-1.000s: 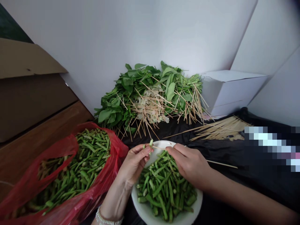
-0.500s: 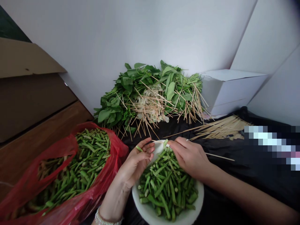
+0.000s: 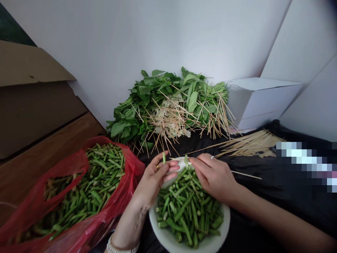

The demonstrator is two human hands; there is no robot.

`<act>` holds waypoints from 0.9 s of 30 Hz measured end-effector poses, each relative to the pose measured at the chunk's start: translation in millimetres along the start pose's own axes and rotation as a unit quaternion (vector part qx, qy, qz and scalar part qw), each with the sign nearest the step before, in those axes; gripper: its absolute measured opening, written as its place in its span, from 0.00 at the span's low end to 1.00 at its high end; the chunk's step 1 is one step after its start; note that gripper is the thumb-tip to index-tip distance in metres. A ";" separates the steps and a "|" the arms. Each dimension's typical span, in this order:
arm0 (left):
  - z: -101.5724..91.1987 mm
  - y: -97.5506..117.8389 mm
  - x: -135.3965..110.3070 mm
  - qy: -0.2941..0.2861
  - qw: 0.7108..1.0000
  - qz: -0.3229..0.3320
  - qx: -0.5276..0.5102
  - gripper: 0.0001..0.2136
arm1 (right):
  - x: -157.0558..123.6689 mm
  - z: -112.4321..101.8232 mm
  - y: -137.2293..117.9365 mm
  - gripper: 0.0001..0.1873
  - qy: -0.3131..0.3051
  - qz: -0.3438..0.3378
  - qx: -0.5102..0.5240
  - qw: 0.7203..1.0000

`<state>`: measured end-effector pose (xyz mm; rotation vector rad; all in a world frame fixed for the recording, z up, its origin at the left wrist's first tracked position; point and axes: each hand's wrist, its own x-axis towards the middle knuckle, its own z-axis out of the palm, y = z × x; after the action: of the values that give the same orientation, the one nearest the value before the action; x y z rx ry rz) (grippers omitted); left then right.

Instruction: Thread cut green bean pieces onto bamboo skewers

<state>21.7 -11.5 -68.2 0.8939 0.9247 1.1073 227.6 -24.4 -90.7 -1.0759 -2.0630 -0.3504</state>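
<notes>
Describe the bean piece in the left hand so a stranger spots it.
Find the white bowl of cut green beans at bottom centre. Above its left rim, the left hand pinches one short piece. It stands upright, alone, clear of the heap.

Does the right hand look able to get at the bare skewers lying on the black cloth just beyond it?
Probably yes: the bare skewers lie just past the right hand on the black cloth, with nothing between. But its fingers are pinching a skewer, so the hand isn't empty.

Plain white wall (image 3: pixel 131 35) behind, softly and evenly lit. Brown cardboard box (image 3: pixel 31 105) at left, white box (image 3: pixel 258 98) at right. Black-covered desk (image 3: pixel 263 196) below.
</notes>
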 end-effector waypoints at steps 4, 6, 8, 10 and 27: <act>-2.5 -2.6 0.9 0.024 0.998 0.033 0.039 0.14 | 0.6 0.0 0.8 0.16 0.012 -0.015 0.001 1.000; -5.2 -4.2 2.1 0.030 0.996 0.053 0.065 0.12 | 0.0 0.4 1.8 0.16 0.012 -0.032 -0.009 0.999; -7.8 -5.6 3.7 0.052 0.993 0.069 0.079 0.11 | -1.4 1.0 3.0 0.17 0.009 -0.044 -0.023 0.999; -9.1 -5.8 5.1 0.076 0.993 0.076 0.056 0.12 | -3.0 1.4 3.9 0.17 0.005 -0.047 -0.033 0.998; -4.8 -0.9 7.4 0.072 0.993 0.045 -0.076 0.14 | -5.6 1.3 5.4 0.17 0.009 -0.044 -0.040 0.998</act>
<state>19.0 -4.0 -71.9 0.7427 0.9116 1.3152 233.2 -23.6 -96.3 -1.0277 -2.1007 -0.4881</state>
